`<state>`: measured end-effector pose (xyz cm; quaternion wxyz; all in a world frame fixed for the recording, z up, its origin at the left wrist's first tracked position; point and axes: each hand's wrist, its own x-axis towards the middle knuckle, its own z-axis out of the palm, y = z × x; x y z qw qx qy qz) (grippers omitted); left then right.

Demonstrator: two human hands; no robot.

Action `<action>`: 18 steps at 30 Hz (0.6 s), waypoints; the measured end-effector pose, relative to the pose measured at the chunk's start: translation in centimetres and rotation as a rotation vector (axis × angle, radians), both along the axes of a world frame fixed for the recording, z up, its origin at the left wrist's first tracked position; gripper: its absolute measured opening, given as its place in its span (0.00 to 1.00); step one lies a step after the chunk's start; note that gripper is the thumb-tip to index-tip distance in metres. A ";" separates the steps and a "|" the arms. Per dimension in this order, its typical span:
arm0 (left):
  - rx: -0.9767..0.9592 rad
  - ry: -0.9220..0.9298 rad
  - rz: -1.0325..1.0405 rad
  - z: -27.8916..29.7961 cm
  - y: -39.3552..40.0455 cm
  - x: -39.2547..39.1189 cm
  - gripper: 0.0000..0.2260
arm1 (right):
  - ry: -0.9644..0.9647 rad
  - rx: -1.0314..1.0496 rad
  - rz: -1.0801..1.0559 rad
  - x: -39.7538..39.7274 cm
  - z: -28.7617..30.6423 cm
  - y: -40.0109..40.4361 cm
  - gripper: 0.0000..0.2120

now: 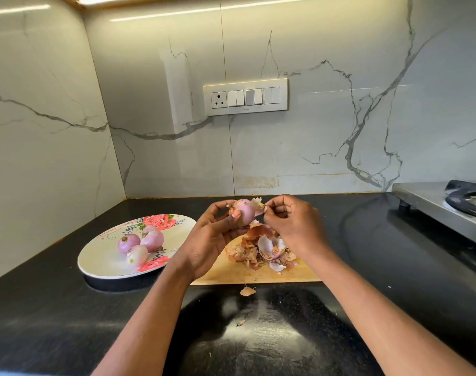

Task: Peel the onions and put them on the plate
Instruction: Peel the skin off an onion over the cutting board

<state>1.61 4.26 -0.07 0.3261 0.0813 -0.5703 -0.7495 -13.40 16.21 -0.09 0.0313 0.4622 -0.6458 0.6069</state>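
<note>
- Holding the onion [244, 211] above the board [247, 274], the left hand [213, 240] is curling its fingers around it as a brace.
- Right hand [291, 221] fingers are pinching a skin flap [258, 203] at the onion's top, so scraps fall on the peels [261, 249].
- Four peeled onions are sitting on the plate [101, 263], on the desk [68, 321].

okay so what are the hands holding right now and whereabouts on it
The left hand grips an onion round its body. The right hand pinches a flap of loose skin at the onion's top.
</note>
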 end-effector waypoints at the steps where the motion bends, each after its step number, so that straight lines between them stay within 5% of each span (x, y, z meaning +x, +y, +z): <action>1: 0.007 0.002 -0.001 0.0 0.0 0.0 0.20 | -0.048 0.002 0.024 0.2 0.0 0.0 0.02; 7: 0.024 -0.002 0.064 0.1 -0.2 -0.2 0.12 | -0.206 0.010 0.177 0.6 0.0 -0.5 0.02; 13: -0.049 -0.062 0.080 -0.1 -0.1 -0.2 0.12 | -0.154 0.056 0.331 0.7 0.3 -0.4 0.17; 18: -0.060 -0.064 0.106 -0.1 -0.3 -0.2 0.13 | -0.223 0.047 0.317 0.7 0.3 -0.5 0.07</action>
